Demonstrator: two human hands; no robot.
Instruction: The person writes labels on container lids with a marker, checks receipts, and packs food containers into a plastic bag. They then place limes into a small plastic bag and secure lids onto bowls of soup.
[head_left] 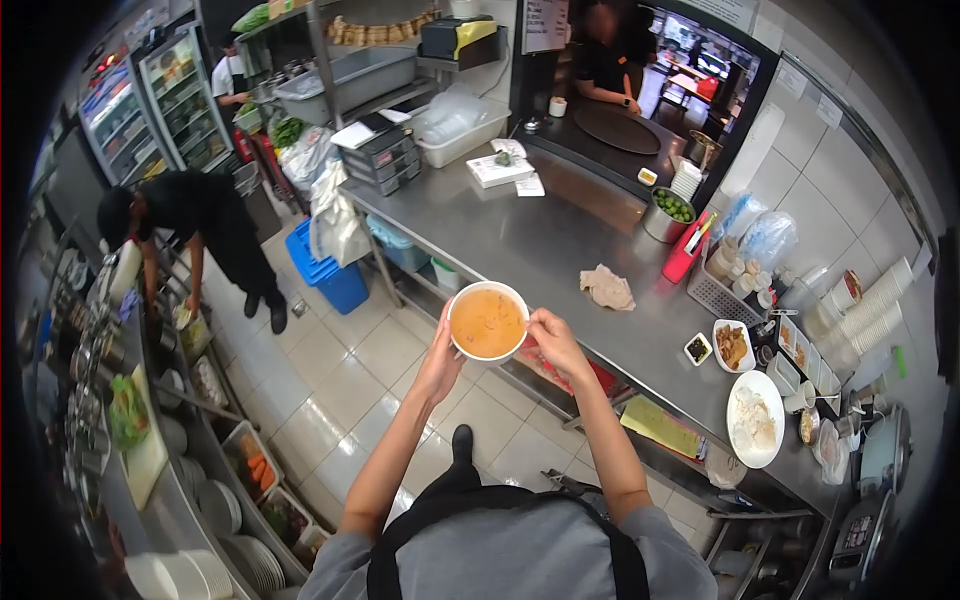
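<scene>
Between my two hands is a round white bowl [488,287] filled with orange soup [487,323], held upright out in front of my body. My left hand [438,362] is closed around the bowl's left side, its fingers partly hidden beneath. On the other side, my right hand [556,342] pinches the rim. The bowl is close to the near edge of a steel counter [520,235]. A crumpled beige cloth [607,287] lies on that counter, to the right of the bowl.
A white oval plate of rice [756,420] and a dish of brown food [734,346] stand on the right. A pot of limes [670,214] sits by the serving window. At left, a co-worker [200,220] bends over a counter. A blue bin [328,272] stands on the floor.
</scene>
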